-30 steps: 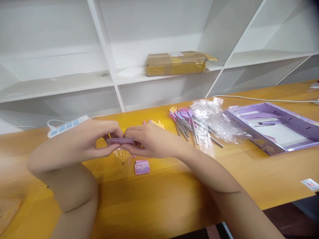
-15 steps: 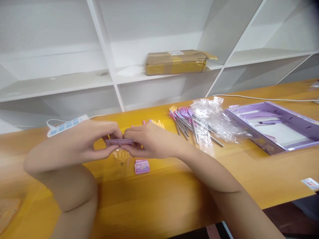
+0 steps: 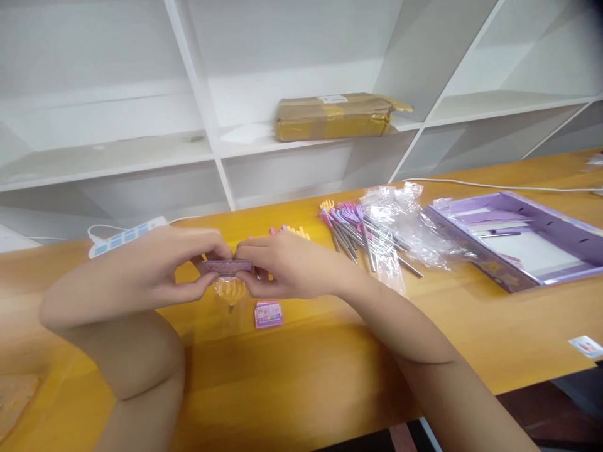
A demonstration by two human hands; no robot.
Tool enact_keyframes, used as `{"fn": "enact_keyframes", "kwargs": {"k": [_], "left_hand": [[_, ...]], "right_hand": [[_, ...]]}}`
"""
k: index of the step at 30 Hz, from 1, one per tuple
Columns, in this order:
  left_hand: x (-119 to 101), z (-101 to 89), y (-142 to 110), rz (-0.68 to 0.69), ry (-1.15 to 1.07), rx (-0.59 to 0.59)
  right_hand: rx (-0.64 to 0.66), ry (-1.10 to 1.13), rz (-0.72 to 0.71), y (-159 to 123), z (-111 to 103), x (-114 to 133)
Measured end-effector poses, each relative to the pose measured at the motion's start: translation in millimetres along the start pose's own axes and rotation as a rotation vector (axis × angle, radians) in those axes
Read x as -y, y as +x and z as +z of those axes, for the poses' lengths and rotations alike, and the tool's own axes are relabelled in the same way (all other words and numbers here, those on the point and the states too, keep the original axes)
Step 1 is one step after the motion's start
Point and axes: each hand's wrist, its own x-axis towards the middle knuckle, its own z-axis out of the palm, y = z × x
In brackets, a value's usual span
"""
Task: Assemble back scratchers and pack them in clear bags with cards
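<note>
Between both hands is a small purple card [image 3: 227, 267], seen nearly edge-on. My left hand [image 3: 188, 267] pinches its left end with thumb and fingers. The right end is pinched by my right hand [image 3: 271, 263]. Just below the card hangs or lies a clear plastic bag with a yellow claw-shaped head [image 3: 230, 290] inside; whether the card is joined to the bag, I cannot tell. A short stack of purple printed cards [image 3: 268, 315] lies on the table beside it. Behind my right hand, several yellow and pink handles [image 3: 296, 232] are partly hidden.
Several claw-headed metal rods [image 3: 353, 226] are heaped beside crumpled clear bags [image 3: 405, 226]. A purple box tray [image 3: 504, 285] with a pen inside stands at the right. A power strip [image 3: 127, 237] lies at the left back. White shelving behind holds a taped cardboard box [image 3: 332, 119].
The card has tilted so more of its face shows, and my left thumb has shifted slightly. Both hands stay in nearly the same place.
</note>
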Motion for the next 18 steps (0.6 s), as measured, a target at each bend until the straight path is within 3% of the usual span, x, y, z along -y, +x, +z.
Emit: {"fn": "enact_keyframes", "kwargs": {"k": [6, 10, 14, 18], "left_hand": [[5.8, 2.3, -1.8, -0.015, 0.032, -0.076], [11.4, 4.2, -2.1, -0.012, 0.022, -0.118], [14.3, 4.6, -2.2, -0.067, 0.013, -0.122], [12.5, 3.5, -11.0, -0.079, -0.044, -0.154]], "right_hand": [[0.152, 0.152, 0.060, 3.9, -5.7, -2.8], [0.262, 0.263, 0.115, 12.9, 17.3, -11.2], [0.279, 0.425, 0.208, 21.3, 49.1, -21.1], [0.269, 0.504, 0.223, 26.2, 50.0, -29.9]]}}
